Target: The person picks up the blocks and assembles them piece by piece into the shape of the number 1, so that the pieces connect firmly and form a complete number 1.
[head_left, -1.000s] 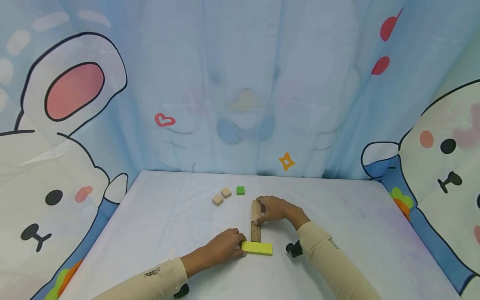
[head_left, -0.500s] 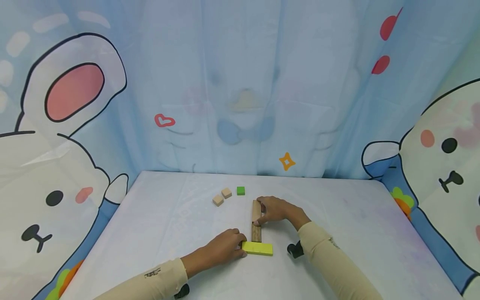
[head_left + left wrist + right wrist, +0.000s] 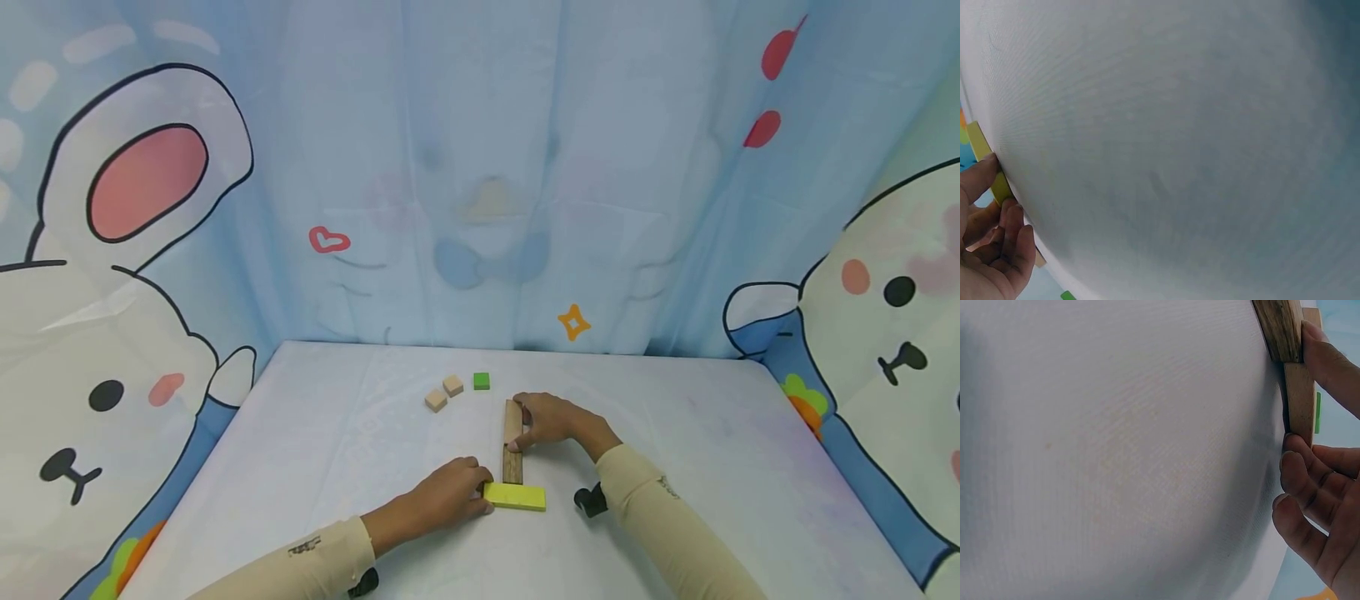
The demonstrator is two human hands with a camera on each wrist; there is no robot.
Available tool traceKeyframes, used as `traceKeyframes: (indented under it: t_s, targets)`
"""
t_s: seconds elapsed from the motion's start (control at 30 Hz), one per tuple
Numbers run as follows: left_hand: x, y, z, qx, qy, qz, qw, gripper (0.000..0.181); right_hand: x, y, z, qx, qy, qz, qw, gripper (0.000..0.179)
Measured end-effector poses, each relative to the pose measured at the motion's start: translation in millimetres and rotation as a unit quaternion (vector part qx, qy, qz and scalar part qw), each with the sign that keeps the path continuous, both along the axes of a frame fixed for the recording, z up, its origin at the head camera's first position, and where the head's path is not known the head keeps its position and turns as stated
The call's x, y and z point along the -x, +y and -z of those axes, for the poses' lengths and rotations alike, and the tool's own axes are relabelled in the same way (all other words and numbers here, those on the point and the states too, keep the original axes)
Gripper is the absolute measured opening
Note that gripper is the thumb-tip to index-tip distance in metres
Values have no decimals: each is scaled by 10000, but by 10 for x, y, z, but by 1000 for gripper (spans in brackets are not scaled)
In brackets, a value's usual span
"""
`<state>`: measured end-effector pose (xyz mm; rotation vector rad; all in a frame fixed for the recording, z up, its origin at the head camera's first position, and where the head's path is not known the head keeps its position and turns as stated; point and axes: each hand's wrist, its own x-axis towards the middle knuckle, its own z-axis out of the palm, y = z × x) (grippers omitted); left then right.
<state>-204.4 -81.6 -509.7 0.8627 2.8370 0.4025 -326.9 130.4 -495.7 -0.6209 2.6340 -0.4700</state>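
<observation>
On the table lies a flat yellow block (image 3: 521, 497), placed crosswise. My left hand (image 3: 446, 493) pinches its left end between thumb and fingers; the left wrist view shows the same yellow block (image 3: 980, 142) in that grip. A darker wooden block (image 3: 512, 471) runs away from the yellow one, its near end against it. Beyond, in line and meeting it end to end, is a paler wooden block (image 3: 513, 421). My right hand (image 3: 553, 417) holds this paler block from the right, thumb near the joint and fingers at the far end, as the right wrist view confirms.
Farther back stand a green block (image 3: 482, 382) and two small pale wooden cubes, one nearer (image 3: 436, 401) and one behind it (image 3: 453, 385). A white cloth (image 3: 360, 442) covers the table. A blue printed curtain (image 3: 450, 125) hangs behind its back edge.
</observation>
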Motion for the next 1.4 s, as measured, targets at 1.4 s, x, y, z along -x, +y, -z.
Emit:
traceKeyframes:
  t_s: [1.4]
  targets:
    - [15,-2,25,7,0,-15,10000,35,-4,-20,7,199,-171,295,9992,93]
